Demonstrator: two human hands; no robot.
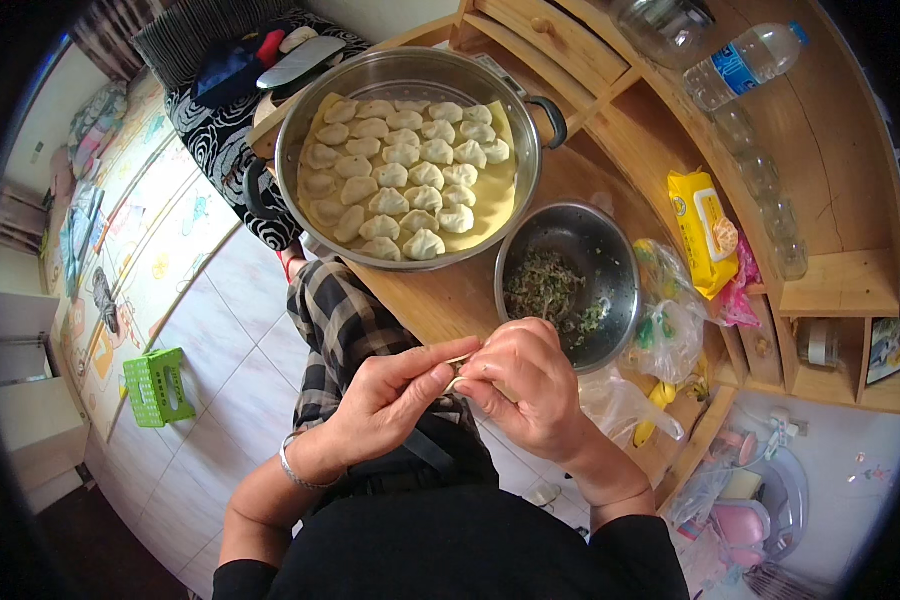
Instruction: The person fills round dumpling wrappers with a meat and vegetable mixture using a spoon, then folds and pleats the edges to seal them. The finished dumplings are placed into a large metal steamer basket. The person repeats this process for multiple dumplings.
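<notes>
My left hand [397,397] and my right hand [529,386] meet in front of my body, pinching a small dumpling [456,373] between their fingertips. Only its pale dough edges show; the fingers hide the rest. Just beyond my right hand is a steel bowl [621,300] holding chopped filling [544,281], with a utensil handle partly visible in it. Farther off, a large steel steamer pot [289,180] with dark handles holds rows of shaped dumplings [390,176] on a yellowish liner [495,214].
Plastic bags [671,337], bananas [656,405] and a yellow wipes pack [701,232] lie right of the bowl on the wooden desk [412,300]. A plastic bottle [746,67] and glass jars stand on the shelf. A green folding stool [157,388] is on the tiled floor.
</notes>
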